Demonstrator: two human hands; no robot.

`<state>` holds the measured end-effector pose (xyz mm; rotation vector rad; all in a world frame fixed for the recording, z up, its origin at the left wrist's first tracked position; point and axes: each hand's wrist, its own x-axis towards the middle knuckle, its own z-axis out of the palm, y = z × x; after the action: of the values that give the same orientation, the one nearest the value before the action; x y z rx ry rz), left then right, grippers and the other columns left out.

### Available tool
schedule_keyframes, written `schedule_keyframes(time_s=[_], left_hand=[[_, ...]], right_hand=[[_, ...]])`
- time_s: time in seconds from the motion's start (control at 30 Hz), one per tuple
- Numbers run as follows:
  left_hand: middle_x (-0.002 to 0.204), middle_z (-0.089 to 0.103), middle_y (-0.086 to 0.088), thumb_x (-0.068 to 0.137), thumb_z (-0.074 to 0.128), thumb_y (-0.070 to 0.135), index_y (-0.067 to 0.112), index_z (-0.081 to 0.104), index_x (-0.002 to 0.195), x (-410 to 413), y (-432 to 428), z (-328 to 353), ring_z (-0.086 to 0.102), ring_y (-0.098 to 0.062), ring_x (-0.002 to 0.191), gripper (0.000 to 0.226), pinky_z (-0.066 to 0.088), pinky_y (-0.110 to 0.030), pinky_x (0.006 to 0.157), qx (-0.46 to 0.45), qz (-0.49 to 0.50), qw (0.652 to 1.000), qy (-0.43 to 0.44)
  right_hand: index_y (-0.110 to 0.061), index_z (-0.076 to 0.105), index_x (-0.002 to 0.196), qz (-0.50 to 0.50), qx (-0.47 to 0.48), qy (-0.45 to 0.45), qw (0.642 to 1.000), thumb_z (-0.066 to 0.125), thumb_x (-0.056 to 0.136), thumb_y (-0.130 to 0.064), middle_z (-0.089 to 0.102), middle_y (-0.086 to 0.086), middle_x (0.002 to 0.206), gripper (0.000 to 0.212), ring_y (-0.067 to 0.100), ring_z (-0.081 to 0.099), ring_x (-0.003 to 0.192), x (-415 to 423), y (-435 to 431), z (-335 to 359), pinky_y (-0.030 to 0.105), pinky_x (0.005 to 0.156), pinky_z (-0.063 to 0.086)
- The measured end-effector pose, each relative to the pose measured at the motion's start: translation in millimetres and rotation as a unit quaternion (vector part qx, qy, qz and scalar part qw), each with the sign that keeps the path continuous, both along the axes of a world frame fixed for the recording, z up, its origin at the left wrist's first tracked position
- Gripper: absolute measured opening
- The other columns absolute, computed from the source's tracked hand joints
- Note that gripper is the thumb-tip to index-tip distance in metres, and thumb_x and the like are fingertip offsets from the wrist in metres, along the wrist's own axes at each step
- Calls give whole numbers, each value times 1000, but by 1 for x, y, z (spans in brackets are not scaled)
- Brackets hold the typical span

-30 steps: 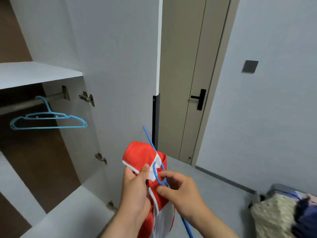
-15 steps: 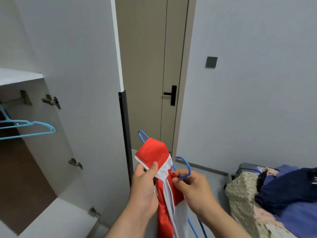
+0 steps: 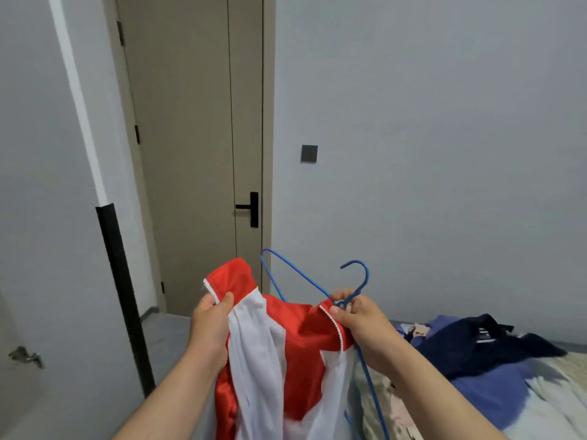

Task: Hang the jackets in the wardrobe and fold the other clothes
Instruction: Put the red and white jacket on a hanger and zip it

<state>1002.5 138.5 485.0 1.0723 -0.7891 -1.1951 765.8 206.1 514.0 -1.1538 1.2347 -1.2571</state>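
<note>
A red and white jacket [image 3: 295, 341] hangs in front of me, spread open between both hands. My left hand [image 3: 209, 322] pinches its left collar edge by the white zip. My right hand [image 3: 355, 315] grips the neck of a blue plastic hanger [image 3: 305, 276] together with the jacket's right collar edge. The hanger's hook points up above my right hand, and one arm of the hanger runs up to the left behind the collar. The wardrobe door [image 3: 57, 217] stands open at the left; the wardrobe's inside is out of view.
A beige room door [image 3: 197, 154] with a black handle is straight ahead. A grey wall [image 3: 428, 138] with a dark switch plate fills the right. At lower right a bed [image 3: 540, 404] carries a heap of dark blue, purple and pale clothes [image 3: 476, 347].
My view has swung right, away from the wardrobe rail and the light blue hanger toward the bed. My hands have moved apart, spreading the jacket's collar, and the hanger's hook now stands up.
</note>
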Motion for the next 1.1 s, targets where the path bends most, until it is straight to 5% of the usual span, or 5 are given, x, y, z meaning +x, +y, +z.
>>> schedule_keyframes(time_s=[0.23,0.5,0.67,0.9,1.1], left_hand=[[68,37,-8,93,58,18,11,48,71,-48,-28,6,33,-18,67,24,27,-31,61,-22,68,988,-134],[72,45,-9,89,49,0,5,54,77,-59,-66,51,40,-21,71,14,28,-29,55,33,66,976,-205],[102,63,-21,88,53,-2,-7,62,102,-61,-85,80,62,-33,92,18,46,-36,76,74,47,990,-115],[90,69,-20,93,56,4,-2,63,96,-114,-60,130,69,-33,79,9,57,-42,69,-5,-115,992,-58],[80,75,0,91,59,-4,15,77,80,-140,-29,151,69,-14,77,27,54,-24,73,-195,-229,923,-242]], right_hand=[[-5,63,107,2,-7,44,999,67,92,-7,71,9,80,16,18,67,71,-83,9,25,31,67,54],[-1,65,105,2,-27,29,999,63,92,-2,71,11,78,14,18,68,70,-134,24,54,29,65,56],[-5,64,92,47,-29,85,995,62,93,1,60,9,74,6,14,59,65,-155,37,73,25,63,51],[-11,71,95,5,-32,227,973,67,90,-6,72,5,83,8,15,68,78,-150,35,92,28,75,54],[-16,72,86,33,-45,212,976,70,73,-19,68,1,79,13,12,64,73,-130,37,113,26,73,50]])
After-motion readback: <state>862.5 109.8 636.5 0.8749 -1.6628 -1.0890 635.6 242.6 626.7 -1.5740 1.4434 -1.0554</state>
